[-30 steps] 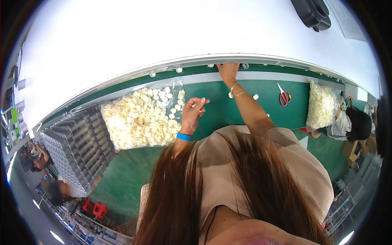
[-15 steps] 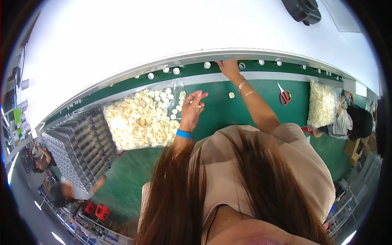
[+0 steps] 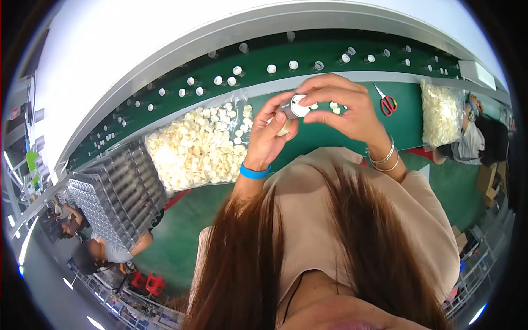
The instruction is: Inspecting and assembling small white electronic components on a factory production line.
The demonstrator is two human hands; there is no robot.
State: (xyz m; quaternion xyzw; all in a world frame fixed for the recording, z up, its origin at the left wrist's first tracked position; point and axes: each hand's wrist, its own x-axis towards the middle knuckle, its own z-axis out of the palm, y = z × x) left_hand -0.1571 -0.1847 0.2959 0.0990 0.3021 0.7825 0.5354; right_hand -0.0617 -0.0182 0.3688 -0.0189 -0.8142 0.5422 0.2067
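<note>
In front of my chest, both hands are at a small grey cylinder (image 3: 286,109) with a white, marked round end. My left hand (image 3: 266,135), a blue band on its wrist, grips its side. A cream round piece (image 3: 284,128) also sits in the left palm, partly covered by the fingers. My right hand (image 3: 352,107), with bracelets on the wrist, curls its thumb and fingers about the white end. A few loose cream pieces (image 3: 334,107) lie on the green table beneath that hand. Left of my hands is a clear bag (image 3: 192,148) full of such cream pieces.
Beyond a grey rail, a green strip (image 3: 264,49) carries many small white-topped cylinders (image 3: 271,69). Red-handled scissors (image 3: 388,104) lie to the right, before another filled bag (image 3: 441,115). Stacked clear trays (image 3: 118,192) stand at left. Other people sit at both sides.
My right hand has drawn back from the strip under the white ledge to my left hand, and the grey cylinder is now between them. The view has shifted, showing more of the strip.
</note>
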